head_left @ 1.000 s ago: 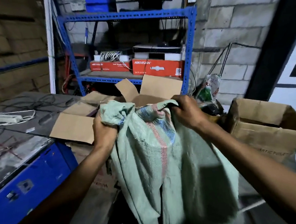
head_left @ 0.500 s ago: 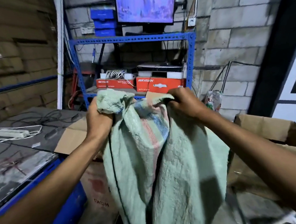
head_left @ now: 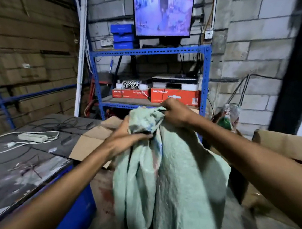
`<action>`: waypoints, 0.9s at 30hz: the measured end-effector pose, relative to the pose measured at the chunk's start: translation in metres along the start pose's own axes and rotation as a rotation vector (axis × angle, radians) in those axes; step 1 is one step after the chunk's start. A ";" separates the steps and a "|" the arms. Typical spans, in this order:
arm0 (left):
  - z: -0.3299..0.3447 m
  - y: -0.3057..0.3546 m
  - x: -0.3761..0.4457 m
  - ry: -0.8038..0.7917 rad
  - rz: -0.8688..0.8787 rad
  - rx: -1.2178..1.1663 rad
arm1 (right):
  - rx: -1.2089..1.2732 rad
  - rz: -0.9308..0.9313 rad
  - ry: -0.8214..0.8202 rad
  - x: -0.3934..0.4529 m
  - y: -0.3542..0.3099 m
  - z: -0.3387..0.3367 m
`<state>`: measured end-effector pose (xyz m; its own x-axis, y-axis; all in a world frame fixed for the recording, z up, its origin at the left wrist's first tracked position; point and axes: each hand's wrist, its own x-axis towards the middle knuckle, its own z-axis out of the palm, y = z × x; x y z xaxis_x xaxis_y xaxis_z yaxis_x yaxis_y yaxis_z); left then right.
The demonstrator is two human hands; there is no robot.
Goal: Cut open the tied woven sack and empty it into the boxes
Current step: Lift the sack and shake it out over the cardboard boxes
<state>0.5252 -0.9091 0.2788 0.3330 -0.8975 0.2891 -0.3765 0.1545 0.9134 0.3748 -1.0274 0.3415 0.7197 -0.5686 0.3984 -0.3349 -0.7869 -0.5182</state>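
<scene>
Storeroom, grey block wall, blue metal shelving (head_left: 149, 50) behind, monitor (head_left: 163, 13) glowing on top shelf, red cartons (head_left: 174, 95) on lower one. Dark worktop (head_left: 27, 163) at left, carrying white power strip (head_left: 32, 137) and loose cables.

Hanging at centre frame: pale green woven sack (head_left: 171, 182), mouth bunched up top, body draping down between both forearms. Drooping slack and flat, folding on itself, bulging nowhere — judging it light, possibly near empty; contents not showing.

Left hand (head_left: 128, 136) clamping round gathered neck just under the bunch. Right hand (head_left: 176, 113) pinching top edge of the bunch, fingers closed on fabric. Hands sitting close together, touching only through the cloth. No tie or blade showing; cannot tell whether mouth is cut or tied.

Waiting behind sack: open cardboard box (head_left: 92, 145), flaps spread, against worktop edge. Standing at right: second cardboard box (head_left: 286, 145), partly cut off by frame.

Handling, judged: soft, limp, rough-woven, gripping well, not slippery, not fragile. Neck serving best for holding or lifting. For emptying, taking bottom corners and upending over a box likely needed, mouth pointing down. Watching for fabric collapsing over opening and trapping contents.
</scene>
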 end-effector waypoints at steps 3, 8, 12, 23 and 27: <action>0.042 -0.022 -0.009 0.089 -0.036 -0.019 | 0.414 0.092 -0.108 -0.009 -0.012 0.022; 0.009 -0.025 0.014 0.575 -0.128 -0.116 | 0.427 0.146 -0.286 -0.048 0.016 0.007; 0.018 0.000 0.005 0.262 -0.282 -0.391 | 0.414 0.120 -0.317 -0.078 0.039 0.048; 0.040 -0.002 -0.052 0.504 -0.262 -0.039 | 0.775 0.089 -0.077 -0.081 0.040 0.041; 0.028 0.018 -0.043 0.585 -0.278 -0.360 | 0.495 0.082 -0.414 -0.127 0.061 0.081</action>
<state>0.4798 -0.8798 0.2747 0.8189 -0.5720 0.0475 0.0616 0.1699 0.9835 0.3123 -0.9837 0.1978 0.9115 -0.4053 0.0693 -0.1503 -0.4852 -0.8614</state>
